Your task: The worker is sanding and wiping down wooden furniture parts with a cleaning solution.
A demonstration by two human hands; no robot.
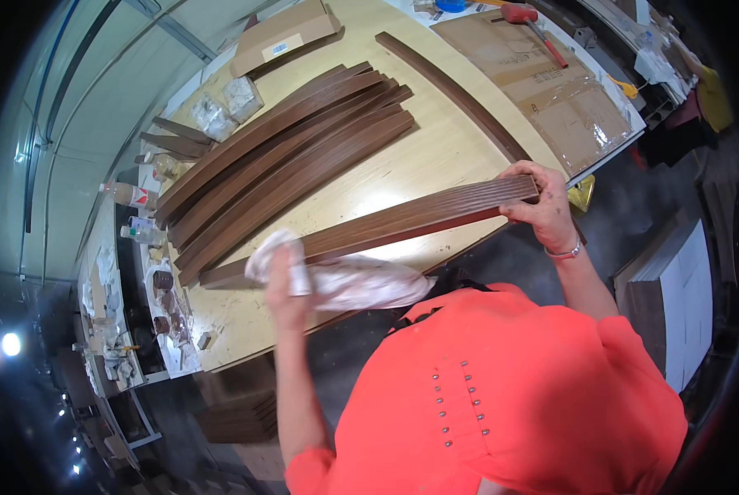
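Observation:
A long dark-brown wood-grain plank (419, 210) slants across the near part of the table, its left end low and its right end near the table's edge. My right hand (543, 206) grips that right end, thumb below and fingers over the top. Bunched in my left hand (283, 289) is a white cloth (361, 282), pressed against the plank toward its left end; motion blurs the hand somewhat. Part of the cloth trails to the right along the plank's near side. Just beyond lies a stack of similar curved brown planks (295, 157).
One more curved plank (460, 95) lies toward the far right. Flattened cardboard (543, 91) carries a red mallet (520, 14). A cardboard box (283, 37) sits at the back, plastic bottles (130, 195) along the left. Boards (666, 301) stand beside the table at right.

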